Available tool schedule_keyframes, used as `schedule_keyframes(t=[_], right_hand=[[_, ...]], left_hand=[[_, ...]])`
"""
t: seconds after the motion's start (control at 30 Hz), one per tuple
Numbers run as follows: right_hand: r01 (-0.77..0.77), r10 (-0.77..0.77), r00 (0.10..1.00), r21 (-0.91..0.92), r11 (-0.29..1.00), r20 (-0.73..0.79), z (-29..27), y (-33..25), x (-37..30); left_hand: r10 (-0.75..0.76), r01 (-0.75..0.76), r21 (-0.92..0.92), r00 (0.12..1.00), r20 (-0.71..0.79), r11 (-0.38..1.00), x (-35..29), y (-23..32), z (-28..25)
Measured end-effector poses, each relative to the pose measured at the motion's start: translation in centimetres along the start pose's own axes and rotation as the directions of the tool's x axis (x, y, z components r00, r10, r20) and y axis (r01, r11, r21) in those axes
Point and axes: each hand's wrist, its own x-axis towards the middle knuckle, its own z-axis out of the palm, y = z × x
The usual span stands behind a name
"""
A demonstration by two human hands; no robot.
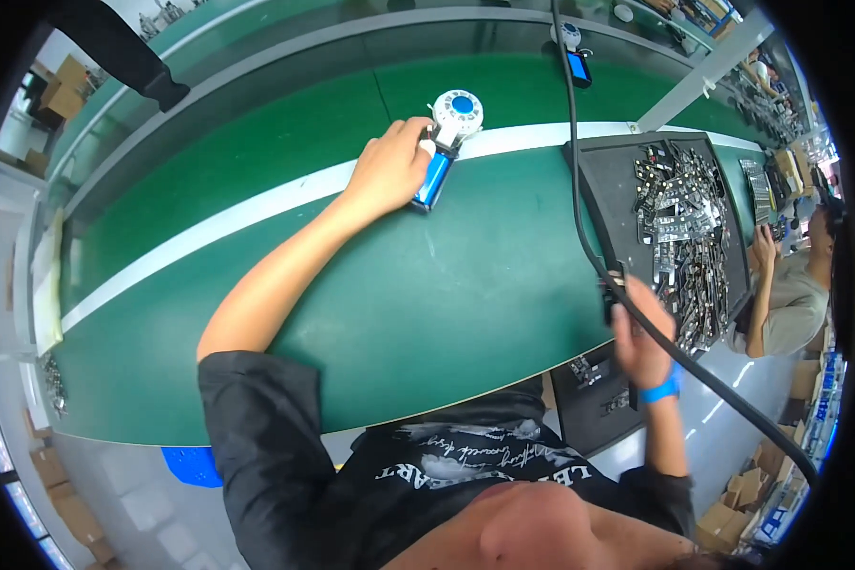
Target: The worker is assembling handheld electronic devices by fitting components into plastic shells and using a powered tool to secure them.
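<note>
Out over the green bench, my left hand [389, 166] is closed round a small device [434, 179] with a blue, shiny body. A white round head [458, 111] with a blue centre sits at its far end. My thumb and fingers cover part of the device's left side. Lower right, my right hand [644, 332] is at the near left edge of a dark tray, slightly smeared by motion. Its fingers are bent against a small dark thing [613, 296], whose kind I cannot make out.
Many small circuit boards [679, 223] lie heaped in the dark tray [606, 171]. A black cable [579, 209] hangs across in front of my right arm. Another device [578, 68] lies at the far side. At right, a person [793, 294] works. Below, another dark tray [594, 423] holds parts.
</note>
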Motion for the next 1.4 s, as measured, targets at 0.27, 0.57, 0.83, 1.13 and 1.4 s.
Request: schedule_keyframes(t=[0.27, 0.57, 0.83, 1.13, 1.4], right_hand=[[-0.154, 0.310, 0.916, 0.490, 0.858, -0.254, 11.4, -7.4, 8.0], [-0.143, 0.218, 0.970, 0.480, 0.866, -0.104, 13.2, -6.0, 7.0], [-0.128, 0.288, 0.939, 0.585, 0.801, -0.190, 12.9, -6.9, 7.6], [-0.181, 0.291, 0.956, 0.711, 0.680, -0.034, 12.0, -7.1, 6.6], [-0.085, 0.173, 0.982, 0.644, 0.761, -0.075, 11.9, -7.4, 6.6]], left_hand=[[0.103, -0.052, -0.194, 0.959, 0.263, 0.980, -2.9, 4.6, 0.0], [0.215, -0.169, -0.300, 0.968, 0.129, 0.939, -4.1, 4.5, 1.3], [0.331, -0.213, -0.595, 0.939, 0.094, 0.775, -3.3, 4.2, 1.0], [0.192, 0.144, -0.727, 0.914, 0.359, 0.672, -4.0, 4.6, 0.6], [0.262, -0.246, -0.565, 0.963, -0.055, 0.788, -4.9, 6.2, 0.3]])
